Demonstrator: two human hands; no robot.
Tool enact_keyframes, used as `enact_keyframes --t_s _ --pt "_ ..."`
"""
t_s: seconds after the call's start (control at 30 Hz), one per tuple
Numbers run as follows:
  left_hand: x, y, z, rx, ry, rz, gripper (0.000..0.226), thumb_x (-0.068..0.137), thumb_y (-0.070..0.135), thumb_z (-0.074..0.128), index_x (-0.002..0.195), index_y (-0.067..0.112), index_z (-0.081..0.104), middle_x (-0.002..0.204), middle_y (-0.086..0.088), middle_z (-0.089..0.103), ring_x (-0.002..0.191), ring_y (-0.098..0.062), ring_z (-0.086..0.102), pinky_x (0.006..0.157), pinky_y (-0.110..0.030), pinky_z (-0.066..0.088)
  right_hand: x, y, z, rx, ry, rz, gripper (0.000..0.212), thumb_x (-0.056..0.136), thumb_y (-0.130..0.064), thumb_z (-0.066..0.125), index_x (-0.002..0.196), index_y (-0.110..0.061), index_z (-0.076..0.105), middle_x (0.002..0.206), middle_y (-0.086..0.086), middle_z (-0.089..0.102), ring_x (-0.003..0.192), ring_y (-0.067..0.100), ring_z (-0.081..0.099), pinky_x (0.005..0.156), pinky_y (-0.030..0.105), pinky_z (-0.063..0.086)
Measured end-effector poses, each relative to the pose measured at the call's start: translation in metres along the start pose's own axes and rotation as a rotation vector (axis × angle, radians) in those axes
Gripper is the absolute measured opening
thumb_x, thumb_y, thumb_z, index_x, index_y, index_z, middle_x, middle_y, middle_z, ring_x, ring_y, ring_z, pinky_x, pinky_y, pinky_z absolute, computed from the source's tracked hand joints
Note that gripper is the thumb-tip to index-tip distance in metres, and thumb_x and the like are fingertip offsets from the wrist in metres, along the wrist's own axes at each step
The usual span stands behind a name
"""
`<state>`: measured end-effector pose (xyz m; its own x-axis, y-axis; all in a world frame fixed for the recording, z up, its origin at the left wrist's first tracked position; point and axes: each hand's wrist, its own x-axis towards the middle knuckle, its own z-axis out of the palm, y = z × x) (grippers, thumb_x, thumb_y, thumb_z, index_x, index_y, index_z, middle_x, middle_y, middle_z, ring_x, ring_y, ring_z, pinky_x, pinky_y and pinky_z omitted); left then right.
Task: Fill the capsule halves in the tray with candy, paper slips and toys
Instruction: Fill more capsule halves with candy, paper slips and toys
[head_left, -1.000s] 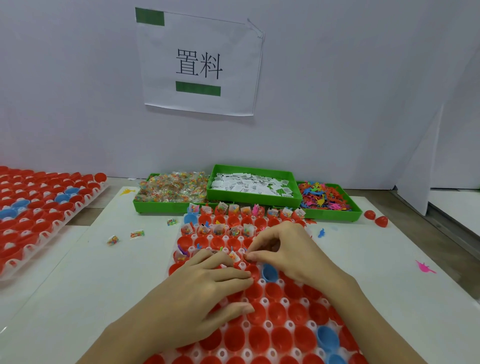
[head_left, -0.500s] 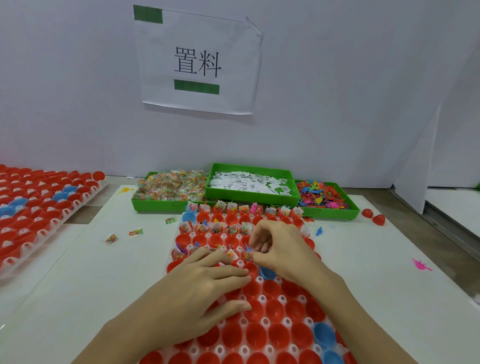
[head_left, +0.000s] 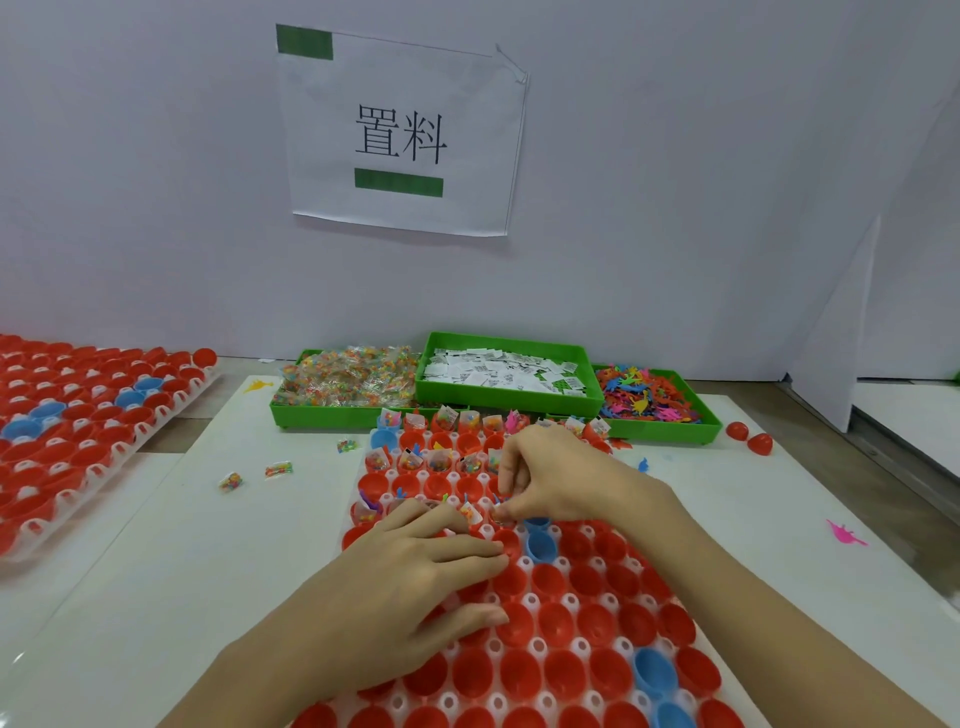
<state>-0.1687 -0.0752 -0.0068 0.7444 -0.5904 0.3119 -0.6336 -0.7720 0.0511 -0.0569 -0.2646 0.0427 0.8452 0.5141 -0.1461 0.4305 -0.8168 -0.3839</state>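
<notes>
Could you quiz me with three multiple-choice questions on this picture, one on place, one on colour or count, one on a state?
1. Where is the bin of paper slips?
A. between the candy and toy bins
B. at the far left
C. on the floor

2. How many green bins stand at the back?
A. two
B. three
C. five

3. What state are the capsule halves nearest the camera in?
A. filled
B. closed
C. empty

Answers:
A, candy bin left of it, toy bin right.
B, three side by side.
C, the near rows of the tray show bare red cups.
</notes>
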Motion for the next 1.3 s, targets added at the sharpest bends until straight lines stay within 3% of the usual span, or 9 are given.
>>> enact_keyframes --t_s 0.2,0.33,0.47,0.53,0.63,0.77,0.97,1.17,1.3 --pt "-0.001 -0.001 -0.001 -0.004 0.016 0.015 0.052 0.105 0.064 0.033 0.128 0.036 0.07 0.125 0.028 0.066 0.116 0.0 0.055 0.101 -0.021 0.031 0.006 -0.008 0.0 -0.043 -0.009 0.007 0.007 0.083 -0.012 0.084 0.08 -0.009 0.078 0.066 -0.009 0.067 0.063 0.0 0.064 0.06 0.012 0.048" --pt "-0.001 0.002 -0.003 -0.016 0.029 0.016 0.049 0.105 0.059 0.036 0.128 0.033 0.07 0.118 0.024 0.069 0.117 0.0 0.053 0.1 -0.021 0.033 -0.004 -0.001 0.006 -0.015 0.076 -0.104 0.008 0.087 -0.02 0.081 0.087 -0.013 0.082 0.075 -0.006 0.076 0.061 -0.002 0.065 0.06 0.011 0.048" --pt "-0.002 -0.001 -0.003 -0.076 0.03 -0.007 0.049 0.109 0.051 0.027 0.135 0.032 0.065 0.124 0.018 0.067 0.125 0.003 0.045 0.105 -0.018 0.029 -0.016 0.017 0.008 0.152 0.156 -0.186 0.024 0.091 -0.04 0.075 0.069 -0.03 0.079 0.044 -0.009 0.055 0.043 0.007 0.042 0.05 0.014 0.038" --pt "-0.001 -0.003 -0.004 -0.145 0.033 -0.023 0.055 0.109 0.053 0.02 0.141 0.034 0.06 0.131 0.019 0.063 0.13 0.006 0.04 0.108 -0.016 0.024 -0.023 0.028 0.01 0.277 0.251 -0.207 0.029 0.09 -0.047 0.073 0.064 -0.036 0.076 0.053 0.0 0.06 0.05 0.012 0.04 0.053 0.017 0.035" --pt "-0.001 -0.011 -0.005 -0.23 0.087 -0.052 0.052 0.108 0.054 0.023 0.142 0.035 0.058 0.13 0.022 0.06 0.128 0.008 0.043 0.106 -0.017 0.029 -0.037 0.04 0.011 0.474 0.357 -0.198 0.027 0.092 -0.055 0.065 0.082 -0.037 0.082 0.071 -0.008 0.073 0.055 0.014 0.052 0.059 0.018 0.038" --pt "0.0 -0.026 -0.005 -0.27 0.354 -0.234 0.034 0.104 0.048 0.047 0.121 0.032 0.071 0.105 0.03 0.061 0.105 0.002 0.057 0.093 -0.019 0.044 -0.048 0.048 0.007 0.613 0.456 -0.188 0.036 0.098 -0.054 0.058 0.083 -0.032 0.083 0.067 -0.003 0.071 0.051 -0.001 0.052 0.057 0.009 0.038" --pt "0.004 -0.066 0.013 -0.272 0.514 -0.628 0.012 0.098 0.019 0.065 0.107 0.025 0.071 0.095 0.019 0.066 0.088 -0.004 0.058 0.075 -0.024 0.046 -0.048 0.046 0.01 0.629 0.452 -0.162 0.038 0.097 -0.052 0.058 0.077 -0.029 0.082 0.068 -0.002 0.072 0.061 0.011 0.062 0.059 0.014 0.044" --pt "0.039 -0.117 0.015 -0.078 0.402 -0.665 0.029 0.103 0.008 0.052 0.13 0.006 0.062 0.129 -0.01 0.063 0.122 -0.029 0.054 0.103 -0.042 0.043 -0.049 0.042 0.014 0.631 0.459 -0.18 0.039 0.095 -0.05 0.059 0.075 -0.026 0.081 0.069 -0.008 0.074 0.064 0.004 0.066 0.063 0.011 0.046" --pt "0.07 -0.158 0.001 0.094 0.058 -0.484 0.06 0.098 -0.008 0.052 0.153 0.015 0.044 0.153 -0.007 0.051 0.143 -0.026 0.044 0.119 -0.039 0.033 -0.049 0.042 0.015 0.626 0.454 -0.169 0.039 0.097 -0.051 0.059 0.074 -0.027 0.08 0.068 -0.009 0.074 0.065 0.013 0.068 0.065 0.026 0.054"
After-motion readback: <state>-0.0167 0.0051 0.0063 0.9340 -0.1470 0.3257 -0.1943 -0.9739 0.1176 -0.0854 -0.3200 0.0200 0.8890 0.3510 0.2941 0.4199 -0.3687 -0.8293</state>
